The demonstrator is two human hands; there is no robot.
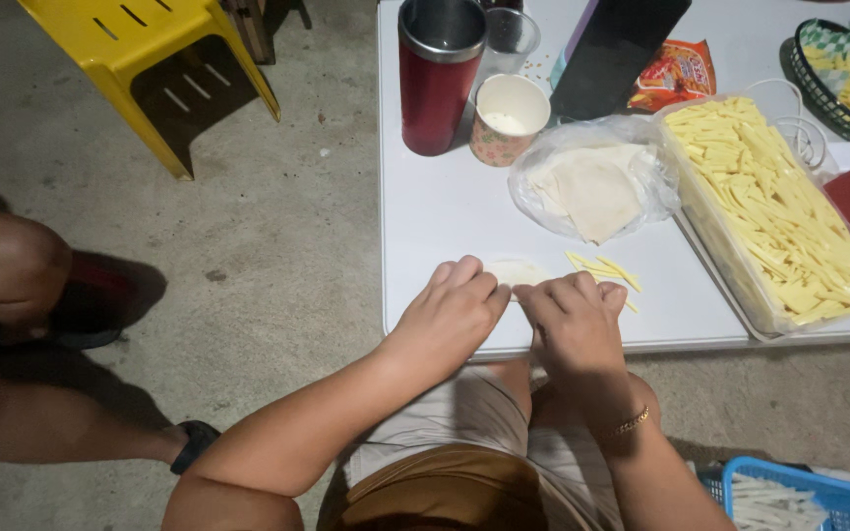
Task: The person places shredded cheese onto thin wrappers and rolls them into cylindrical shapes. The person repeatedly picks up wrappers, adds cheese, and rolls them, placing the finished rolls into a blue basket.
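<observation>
Head view: The left hand [455, 310] and right hand [573, 320] rest side by side at the near edge of the white table [425, 216]. Both sets of fingers are curled and pressed together over a pale wrapper sheet [516, 269], which lies flat directly ahead of the knuckles. Whether either hand pinches its edge cannot be told. The wrapper's visible part sits slightly nearer the left hand. A few yellow strips [604, 270] lie just beyond the right hand's fingertips, long axes running left to right with a slight slant; the right hand is nearer to them. Farther back, a clear bag of wrappers [592, 182] sits beside a clear tub of yellow strips [779, 211]. A red tumbler [437, 84] and paper cup [509, 118] stand behind.
</observation>
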